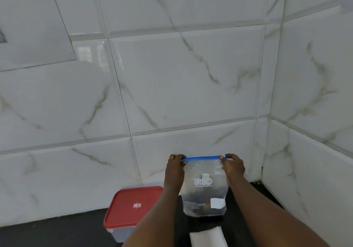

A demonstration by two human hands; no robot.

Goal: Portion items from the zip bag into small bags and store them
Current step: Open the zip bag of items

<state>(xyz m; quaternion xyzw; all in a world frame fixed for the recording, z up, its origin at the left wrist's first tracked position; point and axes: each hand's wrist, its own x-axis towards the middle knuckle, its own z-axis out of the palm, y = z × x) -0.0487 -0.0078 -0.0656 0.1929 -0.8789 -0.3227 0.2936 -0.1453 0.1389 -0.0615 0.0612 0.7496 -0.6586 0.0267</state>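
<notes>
A clear zip bag (204,193) with a blue zip strip along its top stands upright on the black counter (57,233), dark items showing at its bottom. My left hand (175,167) pinches the left end of the blue strip. My right hand (233,166) pinches the right end. A flat stack of white small bags (208,237) lies on the counter just in front of the zip bag.
A clear plastic box with a red lid (131,206) sits on the counter to the left of the zip bag, partly behind my left forearm. White marble-pattern wall tiles (172,84) rise behind the counter and meet in a corner at the right.
</notes>
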